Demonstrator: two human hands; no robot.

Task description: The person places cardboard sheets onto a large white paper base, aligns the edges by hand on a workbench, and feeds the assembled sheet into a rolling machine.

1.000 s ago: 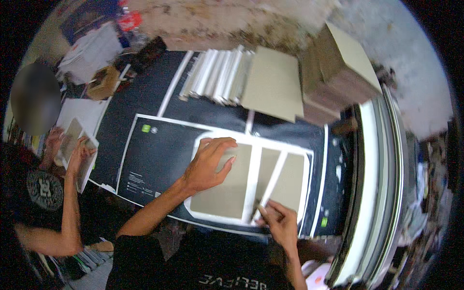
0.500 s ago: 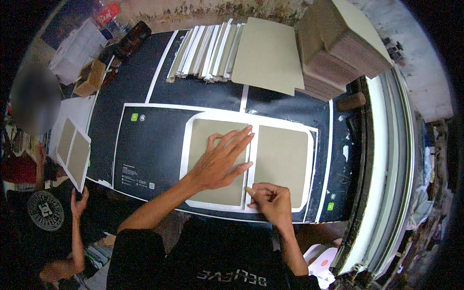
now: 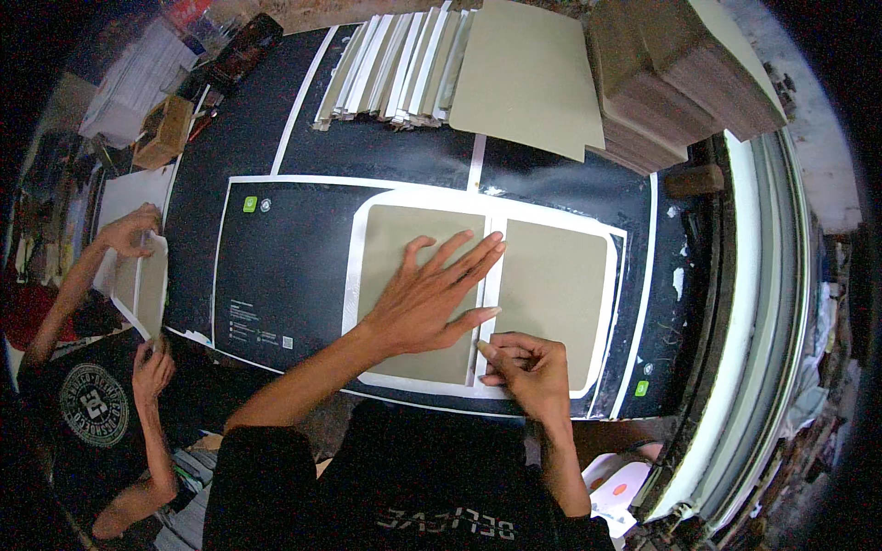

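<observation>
A white-bordered sheet [image 3: 418, 197] with rounded corners lies on the dark printed sheet before me. It carries a left grey-brown board panel [image 3: 390, 241] and a right one [image 3: 558, 285], with a narrow white strip [image 3: 493, 275] between them. My left hand [image 3: 432, 298] lies flat with spread fingers over the left panel, its fingertips reaching the strip. Close to the strip's lower end, my right hand [image 3: 531, 372] has thumb and fingers pinched together at its edge. The fingers hide part of the strip there.
Beyond the work stand a row of white and brown boards [image 3: 390, 69], a large loose board [image 3: 524, 78] and a tall board stack [image 3: 689, 64]. On the left, a co-worker's hands [image 3: 133, 230] hold a folded panel [image 3: 145, 285]. Pale rolls or slats [image 3: 735, 321] line the right side.
The whole view has shifted slightly. My hands stay at the strip, the left fingers a little more spread. The co-worker has brought a second hand onto their panel and folded it.
</observation>
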